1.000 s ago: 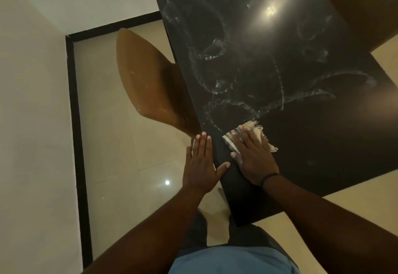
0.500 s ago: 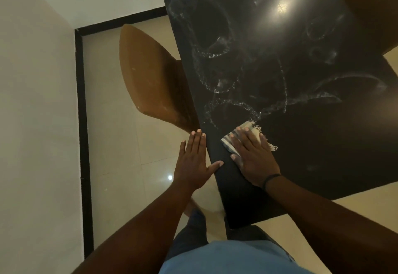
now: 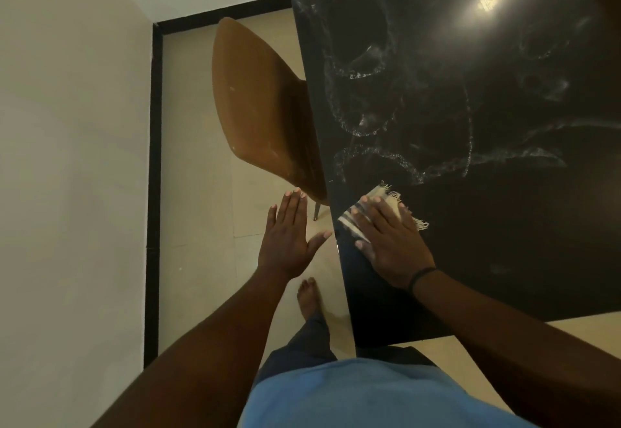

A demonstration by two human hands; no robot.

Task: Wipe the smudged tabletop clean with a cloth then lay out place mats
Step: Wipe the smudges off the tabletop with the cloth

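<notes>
Pressing the cloth (image 3: 386, 204) flat with my right hand (image 3: 389, 242), fingers straight, near the table (image 3: 504, 242) left edge below the smudges (image 3: 403, 108); my left hand (image 3: 289, 239) hovers spread, holding nothing.

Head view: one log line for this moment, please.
phase: wiping | right hand: flat on cloth | left hand: open, off tabletop | smudges: remain

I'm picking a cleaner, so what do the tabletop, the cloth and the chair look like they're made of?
Tabletop: dark, glossy, hard surface, possibly glass or lacquer; it mirrors a ceiling light and shows whitish smears.
Cloth under the right hand: woven fabric, pale with dark stripes and a frayed fringe.
Chair: smooth tan shell, perhaps leather-look upholstery or plastic; hard to tell.
</notes>
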